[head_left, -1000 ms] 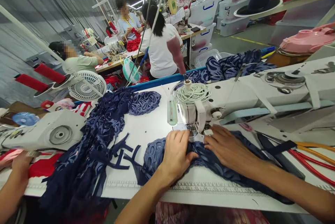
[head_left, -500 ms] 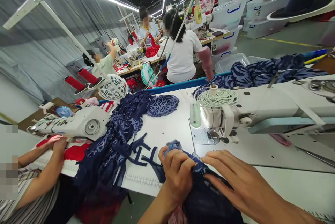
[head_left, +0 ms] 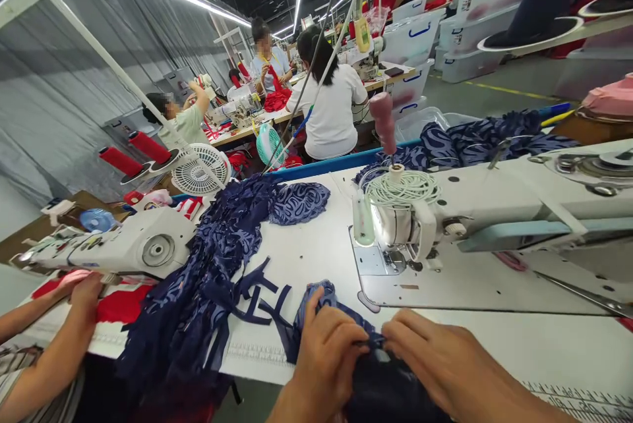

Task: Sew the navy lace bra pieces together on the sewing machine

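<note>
Head view, left hand [head_left: 329, 347]: thumb and fingers pinch an edge of the navy fabric [head_left: 390, 387]; the hand is at the front edge of the worktop [head_left: 287, 248].
Head view, right hand [head_left: 435, 350]: fingertips grip the same edge, just beside the left hand's pinch; thumb contact is hidden.
Navy fabric position: between and below both hands, across the worktop's front edge; its lower extent runs out of view.
Lace part [head_left: 319, 292]: blue, patterned, just beyond the left fingers; its join to the navy fabric cannot be made out.
Sewing machine [head_left: 499, 186]: white, on the right half of the worktop; its needle plate [head_left: 376, 261] is clear of the navy fabric.
Cord coil [head_left: 403, 187]: pale green, on the machine head, around the foot of a pink-handled tool [head_left: 383, 116].
Scissors [head_left: 578, 294]: blades toward the machine head, right side of the worktop.
Loose strips [head_left: 264, 284]: navy, left of the lace part.
Lace piece [head_left: 299, 203]: flat, toward the back edge, touching the navy pile [head_left: 208, 278].
Navy pile: runs along the left side, draping over the front edge.
Ruler scale [head_left: 262, 352]: along the front edge, partly covered.
Neighbouring station, left: a co-worker's hands [head_left: 85, 294] on red fabric [head_left: 123, 304].
</note>
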A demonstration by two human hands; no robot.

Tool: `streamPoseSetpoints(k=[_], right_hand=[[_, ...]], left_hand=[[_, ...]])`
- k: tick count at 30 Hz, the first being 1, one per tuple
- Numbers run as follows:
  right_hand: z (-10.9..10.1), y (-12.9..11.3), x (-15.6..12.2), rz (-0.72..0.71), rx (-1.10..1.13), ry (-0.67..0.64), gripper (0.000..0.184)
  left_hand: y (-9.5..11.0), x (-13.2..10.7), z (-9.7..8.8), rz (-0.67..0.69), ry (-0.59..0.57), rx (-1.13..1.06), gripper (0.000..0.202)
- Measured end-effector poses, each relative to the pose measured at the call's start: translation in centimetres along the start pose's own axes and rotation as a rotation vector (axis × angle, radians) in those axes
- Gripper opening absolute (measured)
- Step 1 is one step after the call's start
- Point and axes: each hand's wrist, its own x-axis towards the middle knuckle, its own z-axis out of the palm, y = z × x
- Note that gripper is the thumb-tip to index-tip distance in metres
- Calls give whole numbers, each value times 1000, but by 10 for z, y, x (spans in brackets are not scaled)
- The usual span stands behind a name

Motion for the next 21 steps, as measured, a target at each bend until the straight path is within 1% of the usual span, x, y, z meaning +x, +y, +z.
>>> streamPoseSetpoints(k=[1, 2, 3, 4, 6, 7, 8, 9, 10, 11, 12, 13, 14, 15, 16, 17, 18, 19, 20, 21], right_hand=[[5, -4, 9, 52, 81, -41, 19], [12, -9, 23, 88, 155, -39, 18], [21, -13, 40, 96, 217, 6, 20], [30, -18, 60, 93, 222, 48, 19], [48, -24, 105, 60, 216, 119, 15], [55, -24, 124, 29, 204, 149, 14], [60, -21, 139, -6, 189, 174, 16], [64, -16, 148, -46, 167, 189, 19], [65, -9, 150, -85, 137, 193, 22], [65, 1, 144, -119, 98, 190, 24], [64, 12, 132, -146, 52, 180, 25], [60, 24, 115, -158, 1, 167, 26], [55, 37, 96, -146, -53, 162, 28], [49, 50, 76, -123, -104, 157, 30], [43, 61, 57, -88, -154, 157, 31], [36, 72, 41, -56, -195, 147, 32], [30, 81, 29, -37, -226, 146, 34], [26, 89, 21, -27, -248, 145, 38], [24, 96, 18, -24, -263, 146, 41], [24, 102, 17, -25, -272, 150, 42]], left_hand=[[-8, 1, -8, -37, -62, -23, 13], [-16, 5, -19, -64, -96, 3, 14], [-24, 11, -33, -65, -105, 85, 16], [-32, 19, -50, -28, -59, 226, 18], [-42, 37, -82, 159, 51, 587, 17], [-44, 45, -95, 256, 86, 733, 18], [-44, 51, -103, 338, 100, 835, 19], [-43, 54, -105, 404, 93, 904, 20], [-41, 53, -100, 439, 71, 940, 20], [-39, 49, -87, 461, 36, 944, 20], [-36, 43, -69, 436, -8, 928, 20], [-35, 36, -45, 391, -1, 883, 21], [-33, 29, -20, 333, -18, 823, 23], [-30, 23, 5, 285, 13, 752, 24], [-27, 20, 29, 226, 18, 695, 24], [-24, 19, 48, 197, 18, 643, 24], [-21, 20, 62, 171, 27, 603, 23], [-17, 23, 72, 146, 22, 566, 21], [-14, 27, 76, 127, 14, 524, 17], [-13, 31, 77, 114, -1, 478, 12]])
